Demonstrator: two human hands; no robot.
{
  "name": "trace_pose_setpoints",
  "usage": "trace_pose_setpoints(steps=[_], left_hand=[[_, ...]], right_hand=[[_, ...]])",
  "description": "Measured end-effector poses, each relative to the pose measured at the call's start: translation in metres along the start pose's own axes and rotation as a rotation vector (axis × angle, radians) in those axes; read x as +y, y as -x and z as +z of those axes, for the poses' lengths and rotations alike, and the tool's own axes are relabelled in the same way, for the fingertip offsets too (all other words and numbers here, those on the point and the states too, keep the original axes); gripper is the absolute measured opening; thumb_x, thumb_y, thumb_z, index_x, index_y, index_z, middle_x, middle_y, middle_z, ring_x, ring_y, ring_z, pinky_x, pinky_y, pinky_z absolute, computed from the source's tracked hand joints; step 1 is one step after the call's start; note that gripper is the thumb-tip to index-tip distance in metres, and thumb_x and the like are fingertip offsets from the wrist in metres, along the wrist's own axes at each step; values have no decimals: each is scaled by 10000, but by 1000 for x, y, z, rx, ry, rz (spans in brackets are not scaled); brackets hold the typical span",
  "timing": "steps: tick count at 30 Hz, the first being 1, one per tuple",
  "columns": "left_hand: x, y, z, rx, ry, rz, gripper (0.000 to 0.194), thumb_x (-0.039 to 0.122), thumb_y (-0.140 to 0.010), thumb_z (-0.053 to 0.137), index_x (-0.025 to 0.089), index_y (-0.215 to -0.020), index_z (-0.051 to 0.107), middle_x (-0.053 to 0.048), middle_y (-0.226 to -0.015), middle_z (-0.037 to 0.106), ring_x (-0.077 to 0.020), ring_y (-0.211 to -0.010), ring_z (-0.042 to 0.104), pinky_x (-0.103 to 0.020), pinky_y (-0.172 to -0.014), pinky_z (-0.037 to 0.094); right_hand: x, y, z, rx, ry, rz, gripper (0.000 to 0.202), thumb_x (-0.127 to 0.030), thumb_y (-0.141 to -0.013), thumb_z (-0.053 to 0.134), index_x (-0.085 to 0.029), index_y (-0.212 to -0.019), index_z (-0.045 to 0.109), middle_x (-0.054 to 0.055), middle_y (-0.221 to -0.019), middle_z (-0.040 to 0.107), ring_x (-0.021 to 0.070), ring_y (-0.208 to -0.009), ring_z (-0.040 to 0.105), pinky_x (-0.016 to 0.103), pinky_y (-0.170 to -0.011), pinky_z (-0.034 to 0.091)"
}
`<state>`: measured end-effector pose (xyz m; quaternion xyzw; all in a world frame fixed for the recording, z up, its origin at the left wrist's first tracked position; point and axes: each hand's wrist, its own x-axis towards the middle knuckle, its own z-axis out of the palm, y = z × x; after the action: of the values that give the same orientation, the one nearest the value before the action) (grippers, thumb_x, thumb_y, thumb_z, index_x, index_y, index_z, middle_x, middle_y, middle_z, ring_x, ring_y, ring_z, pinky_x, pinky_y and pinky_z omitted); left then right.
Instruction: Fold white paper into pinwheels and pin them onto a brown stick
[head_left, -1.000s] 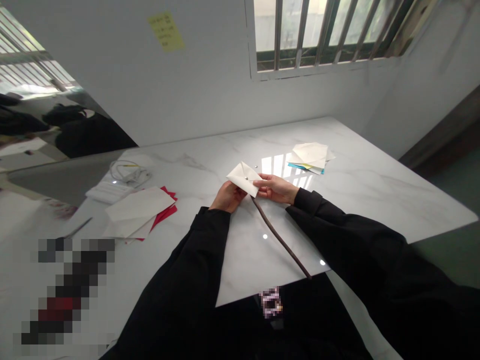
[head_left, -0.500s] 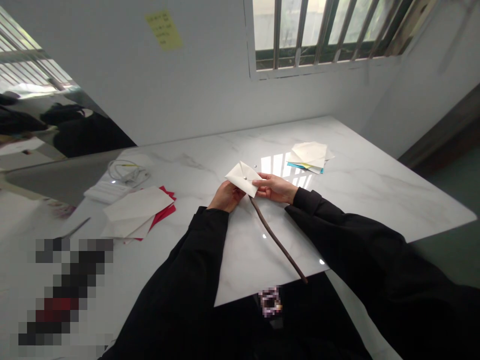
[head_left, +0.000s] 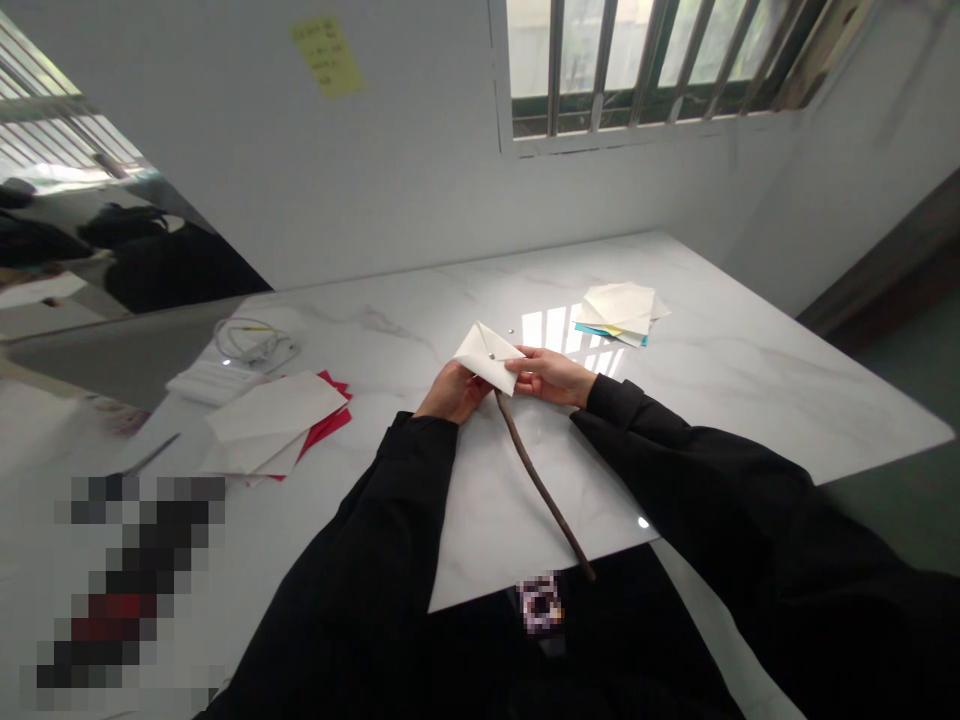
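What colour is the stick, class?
The stick is dark brown; the head view shows it best.

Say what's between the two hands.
The head view shows a white paper pinwheel held between the left hand and right hand, a brown stick extending from beneath it.

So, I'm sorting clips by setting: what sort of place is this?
Probably an indoor workroom, perhaps at home: a marble-patterned table, piles of paper on it, and a barred window in the wall.
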<state>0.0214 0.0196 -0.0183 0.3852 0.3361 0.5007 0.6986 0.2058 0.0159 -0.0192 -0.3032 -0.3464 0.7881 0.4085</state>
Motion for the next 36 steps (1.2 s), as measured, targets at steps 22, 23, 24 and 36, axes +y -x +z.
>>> trace_pose_setpoints(steps=[22,23,24,36], left_hand=[[4,-2,-2,53,-66,61,465,229,-625,827,174,-1079,743,-82,-892,771,-285,-952,728,-337,-817,589],[5,-2,-3,62,-99,58,468,247,-619,830,173,-1072,740,-80,-895,768,-276,-944,725,-334,-814,584],[6,-2,-5,79,-141,53,467,269,-614,832,171,-1060,738,-77,-899,764,-264,-928,722,-329,-809,578],[19,-3,-31,250,-1091,279,279,342,-697,719,185,-923,765,-48,-854,759,-228,-802,662,-302,-755,473]], right_hand=[[1,-1,-3,-4,-28,-13,294,-80,-833,740,-197,-1099,696,18,-989,782,116,-798,729,204,-752,631],[1,-1,-3,-2,-28,-14,280,-82,-828,744,-195,-1080,696,18,-989,781,114,-792,726,203,-752,630],[1,-1,-3,0,-27,-15,270,-85,-820,752,-191,-1062,695,20,-989,779,113,-788,723,202,-750,628],[3,-10,-11,163,129,-197,346,-166,-712,842,-184,-1021,689,34,-980,744,139,-832,692,249,-725,602]])
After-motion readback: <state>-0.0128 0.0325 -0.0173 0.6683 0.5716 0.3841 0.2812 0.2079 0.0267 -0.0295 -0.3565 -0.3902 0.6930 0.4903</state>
